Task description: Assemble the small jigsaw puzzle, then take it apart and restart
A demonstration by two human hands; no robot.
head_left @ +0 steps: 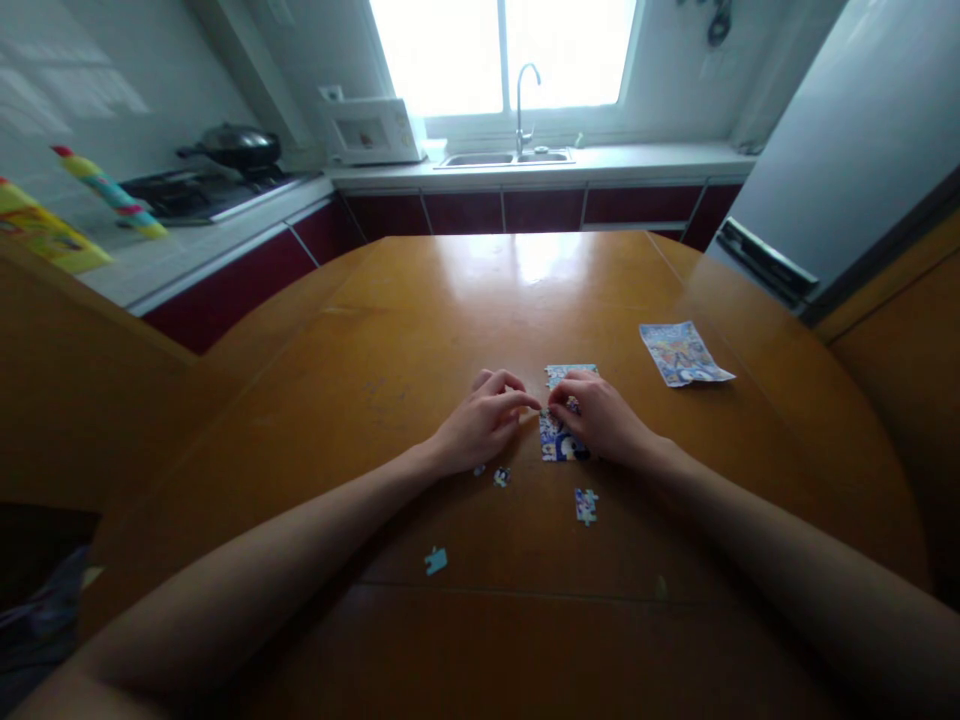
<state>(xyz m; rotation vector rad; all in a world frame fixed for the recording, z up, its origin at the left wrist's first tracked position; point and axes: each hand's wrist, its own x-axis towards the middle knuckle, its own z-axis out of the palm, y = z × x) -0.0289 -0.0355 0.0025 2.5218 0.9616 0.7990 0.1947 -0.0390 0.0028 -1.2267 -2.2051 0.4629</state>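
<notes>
A partly assembled jigsaw puzzle [564, 447] lies on the table, its picture in blue, white and purple. My right hand [600, 412] bends over its middle, thumb and fingers drawn together on a puzzle piece at the left side, and covers much of it. From the left, my left hand [486, 418] reaches in with its index finger stretched out to the puzzle's left edge; nothing shows in its fingers. Loose near me are a purple and pale-blue piece cluster [586, 506], a plain light-blue piece [436, 560] and a dark-and-white piece [502, 477]. A small piece [479, 469] sits by my left wrist.
A crumpled printed sheet [682, 353] rests on the wooden table [420, 330], right of the puzzle. Beyond the table are a sink [480, 160] with a tap, a white microwave [373, 132] and a pan [238, 147] on the stove. A refrigerator [821, 150] stands at right.
</notes>
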